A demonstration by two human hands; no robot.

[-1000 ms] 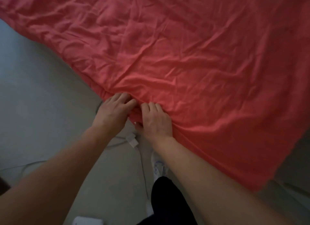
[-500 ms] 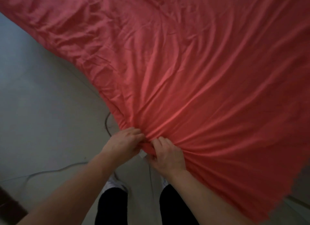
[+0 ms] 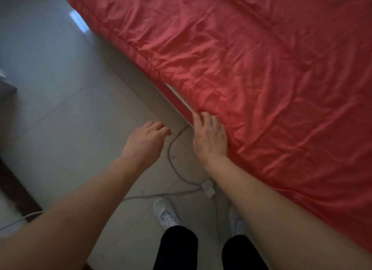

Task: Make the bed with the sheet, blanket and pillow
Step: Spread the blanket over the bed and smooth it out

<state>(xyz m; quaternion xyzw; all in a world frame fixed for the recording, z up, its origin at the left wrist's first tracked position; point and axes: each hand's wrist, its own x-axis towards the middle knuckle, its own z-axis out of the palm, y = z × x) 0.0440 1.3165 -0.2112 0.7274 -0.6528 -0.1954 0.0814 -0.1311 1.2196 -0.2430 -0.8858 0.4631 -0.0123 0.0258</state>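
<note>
A wrinkled red sheet (image 3: 251, 84) covers the bed and fills the upper right of the head view. Along its near edge a thin pale strip of the bed (image 3: 181, 100) shows under the cloth. My right hand (image 3: 209, 137) lies at that edge with its fingers on the sheet, fingertips at the fold. My left hand (image 3: 145, 141) hovers over the floor just left of the bed, fingers loosely curled and holding nothing. No blanket or pillow is in view.
Pale tiled floor (image 3: 60, 108) runs along the bed's left side. A grey cable (image 3: 173, 159) with a white plug (image 3: 208, 187) lies by my feet in white shoes (image 3: 166, 213). A dark piece of furniture (image 3: 16, 191) sits at the far left.
Both hands were pinching and pulling the sheet's edge toward me. Now the left hand has let go and hangs over the floor, the right hand rests on the edge, and the sheet lies flatter.
</note>
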